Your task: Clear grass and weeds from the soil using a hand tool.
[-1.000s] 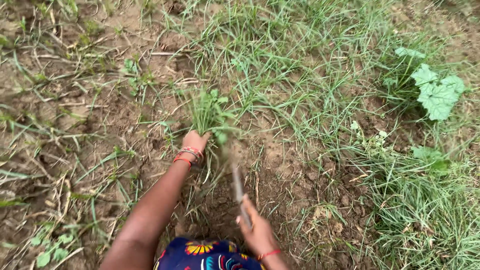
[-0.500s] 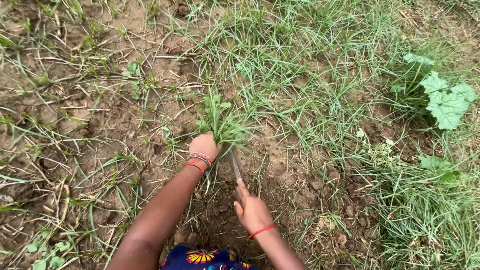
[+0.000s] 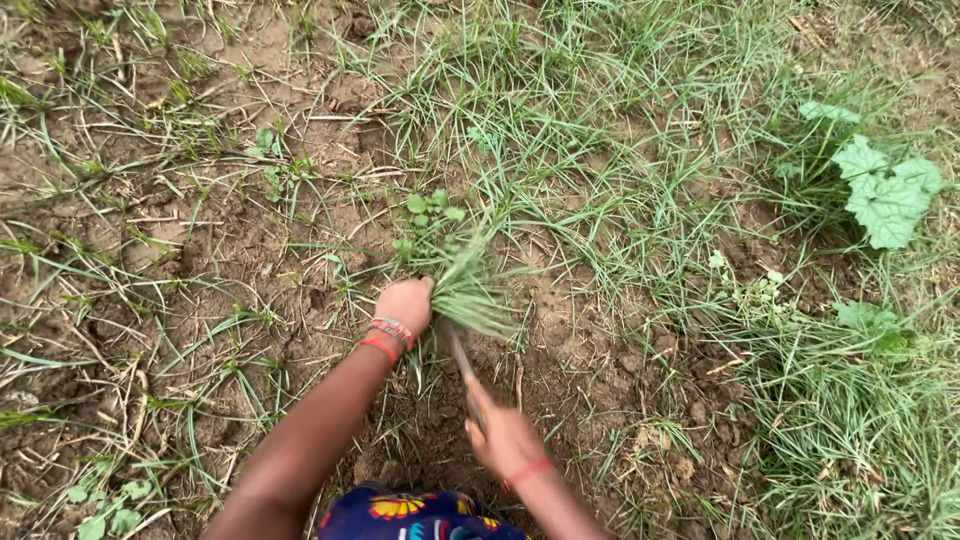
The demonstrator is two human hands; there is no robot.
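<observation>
Two hands work bare soil in the head view. Left hand (image 3: 405, 303), wearing red bracelets (image 3: 388, 338), is clenched around a tuft of grass and weeds (image 3: 455, 262) rising just beyond it. Right hand (image 3: 507, 438), nearer the body, grips what looks like a thin blade or stick (image 3: 461, 356), blurred, angled toward the tuft's base. A broad-leafed plant (image 3: 885, 195) grows well off to the right.

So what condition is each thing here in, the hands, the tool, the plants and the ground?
left hand: closed around the grass clump
grass clump: bunched, gripped near its base
right hand: closed on the tool
tool: thin, blurred, tip at the clump's base
soil: bare, loose and crumbly here
broad-leaved plant: rooted, upright
bracelets: on the left wrist
</observation>
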